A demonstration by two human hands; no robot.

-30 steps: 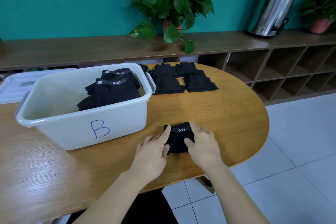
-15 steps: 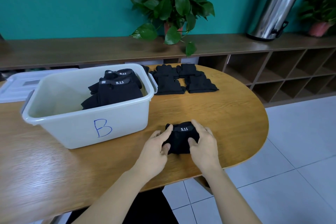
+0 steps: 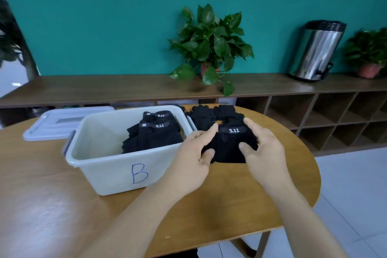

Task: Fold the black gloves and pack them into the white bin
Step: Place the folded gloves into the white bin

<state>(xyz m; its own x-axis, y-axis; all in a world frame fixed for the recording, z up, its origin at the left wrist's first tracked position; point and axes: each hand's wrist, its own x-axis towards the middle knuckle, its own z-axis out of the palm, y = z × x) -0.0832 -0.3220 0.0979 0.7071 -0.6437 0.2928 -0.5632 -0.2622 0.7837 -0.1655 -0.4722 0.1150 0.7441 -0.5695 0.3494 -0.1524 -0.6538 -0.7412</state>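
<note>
Both hands are gripping the folded glove (image 3: 228,144) just right of the bin (image 3: 117,165), apparently clear of the desk (image 3: 240,190): left hand (image 3: 194,159) and right hand (image 3: 263,148) are pinching opposite sides, thumbs in front. Soft, light knit; it is likely to unfold unless pinched across the fold.

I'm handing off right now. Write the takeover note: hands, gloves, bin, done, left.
Left hand and right hand both grip the folded glove bundle, held right of the white bin.
Done: two folded bundles in the bin.
Left: put this bundle in, then fold and pack the glove pile on the table behind it.
</note>
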